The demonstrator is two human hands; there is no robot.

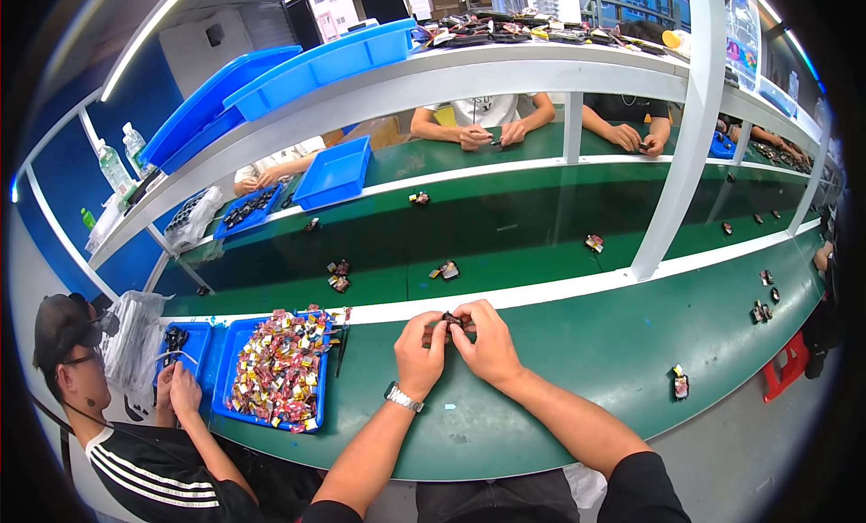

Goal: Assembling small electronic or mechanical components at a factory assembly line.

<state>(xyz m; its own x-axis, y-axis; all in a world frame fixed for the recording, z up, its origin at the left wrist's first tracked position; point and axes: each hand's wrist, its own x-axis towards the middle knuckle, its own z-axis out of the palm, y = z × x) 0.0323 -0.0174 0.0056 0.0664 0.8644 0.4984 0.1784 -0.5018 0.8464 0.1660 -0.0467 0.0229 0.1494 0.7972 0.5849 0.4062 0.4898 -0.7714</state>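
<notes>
Between my left hand and my right hand is a small black part, pinched by the fingertips of both. Its exact kind is too small to make out, and my fingers partly cover it. Both hands are raised over the green bench, close to its white far rail. Left of my left hand, a blue tray is heaped with small red, yellow and white wired parts. A thin dark tool lies beside that tray.
A co-worker sits at the left by a smaller blue tray. Beyond the rail, a dark green conveyor belt carries scattered small parts. A white post and an overhead shelf with blue bins stand ahead. One wired part lies right.
</notes>
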